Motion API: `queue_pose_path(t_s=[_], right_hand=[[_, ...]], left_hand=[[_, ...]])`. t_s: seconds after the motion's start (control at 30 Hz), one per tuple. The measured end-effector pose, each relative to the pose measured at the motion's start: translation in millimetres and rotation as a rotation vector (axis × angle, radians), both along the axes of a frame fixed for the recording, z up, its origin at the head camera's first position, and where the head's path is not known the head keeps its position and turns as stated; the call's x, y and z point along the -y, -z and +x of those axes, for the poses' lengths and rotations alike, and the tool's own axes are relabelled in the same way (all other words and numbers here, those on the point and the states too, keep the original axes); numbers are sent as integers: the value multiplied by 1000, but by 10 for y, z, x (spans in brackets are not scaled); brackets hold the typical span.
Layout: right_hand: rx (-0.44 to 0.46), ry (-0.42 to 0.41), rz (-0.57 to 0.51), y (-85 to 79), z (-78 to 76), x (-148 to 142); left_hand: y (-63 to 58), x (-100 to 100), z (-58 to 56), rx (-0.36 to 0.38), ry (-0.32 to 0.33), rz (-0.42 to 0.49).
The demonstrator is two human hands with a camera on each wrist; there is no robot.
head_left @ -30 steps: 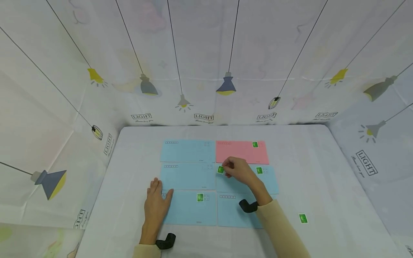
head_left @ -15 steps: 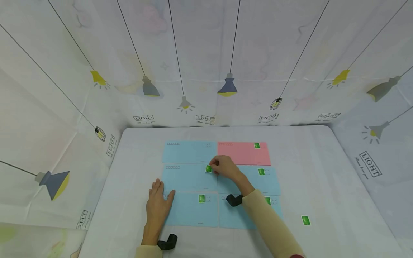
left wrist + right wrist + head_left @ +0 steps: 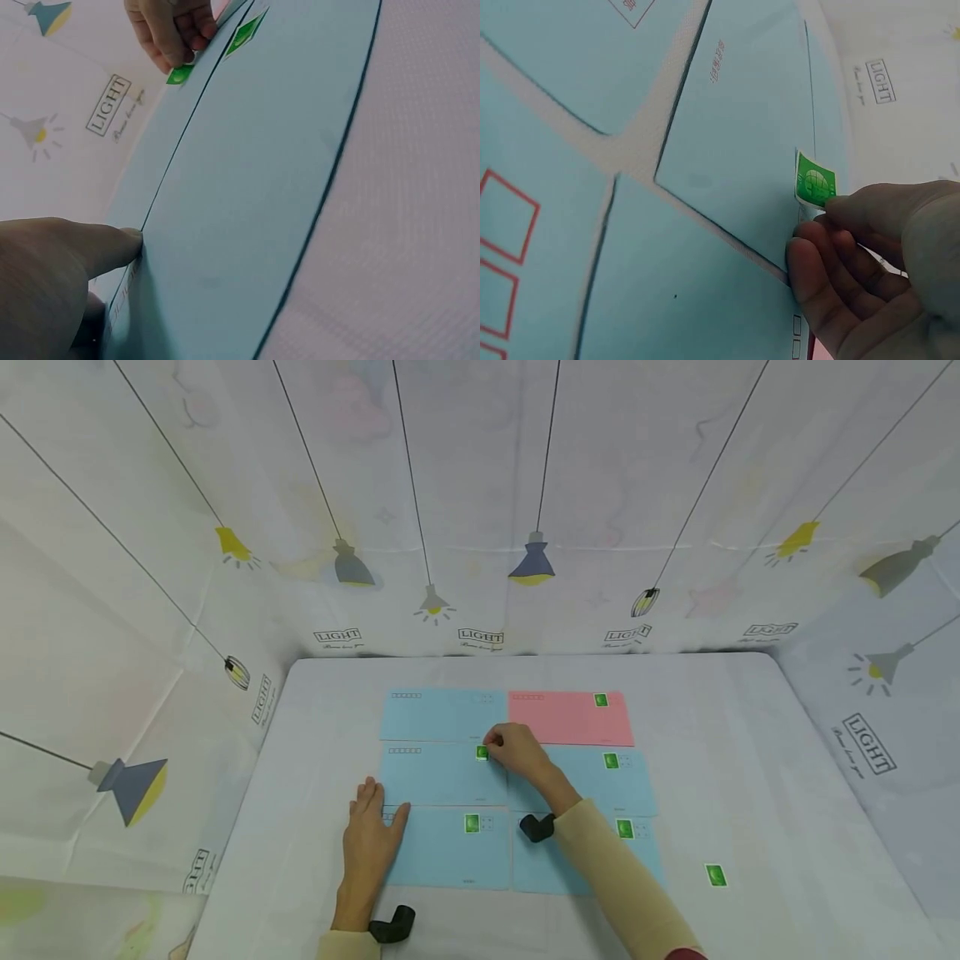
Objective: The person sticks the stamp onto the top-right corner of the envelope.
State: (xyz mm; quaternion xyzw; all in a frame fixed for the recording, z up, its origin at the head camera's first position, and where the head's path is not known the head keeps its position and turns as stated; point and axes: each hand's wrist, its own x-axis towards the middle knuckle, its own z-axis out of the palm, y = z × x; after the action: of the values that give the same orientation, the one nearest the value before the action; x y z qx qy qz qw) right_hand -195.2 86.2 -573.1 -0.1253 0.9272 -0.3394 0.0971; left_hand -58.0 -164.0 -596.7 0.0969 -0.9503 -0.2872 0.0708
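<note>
My right hand [image 3: 519, 752] pinches a small green stamp [image 3: 815, 178] between thumb and fingertips. The stamp is at the upper right corner of the middle-left blue envelope [image 3: 435, 777]; whether its whole underside touches the paper I cannot tell. In the left wrist view, that hand [image 3: 172, 30] and stamp [image 3: 180, 74] appear at the top. My left hand [image 3: 369, 843] rests with fingers extended beside the bottom-left blue envelope [image 3: 435, 860], its thumb [image 3: 120, 244] over the envelope's upper left part. That envelope bears a green stamp [image 3: 472, 823].
Several blue envelopes and a pink envelope [image 3: 570, 722] lie in two columns on the white table [image 3: 750, 760]. Green stamps sit on the pink, middle-right [image 3: 611, 761] and bottom-right [image 3: 625, 829] ones. A loose stamp [image 3: 716, 876] lies at right. Printed cloth [image 3: 450, 485] hangs behind.
My right hand has carried the stamp left, from over the middle-right envelope to the corner of the middle-left one, slowing in the last half second. My left hand stays in place.
</note>
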Motion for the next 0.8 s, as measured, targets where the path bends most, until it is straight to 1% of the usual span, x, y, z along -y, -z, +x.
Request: queue_pose_path(t_s=[0.17,0.37,0.6,0.8], right_hand=[[-19,-16,-2,28,-13,19],[-18,-4,16,38,-20,30],[-15,8,29,42,-22,37],[-21,10,31,54,-20,49]], left_hand=[[15,0,-2,-15,-7,-13],[11,2,-4,-1,2,-20],[9,-2,-3,-3,3,-17],[27,4,-6,12,-1,-11]])
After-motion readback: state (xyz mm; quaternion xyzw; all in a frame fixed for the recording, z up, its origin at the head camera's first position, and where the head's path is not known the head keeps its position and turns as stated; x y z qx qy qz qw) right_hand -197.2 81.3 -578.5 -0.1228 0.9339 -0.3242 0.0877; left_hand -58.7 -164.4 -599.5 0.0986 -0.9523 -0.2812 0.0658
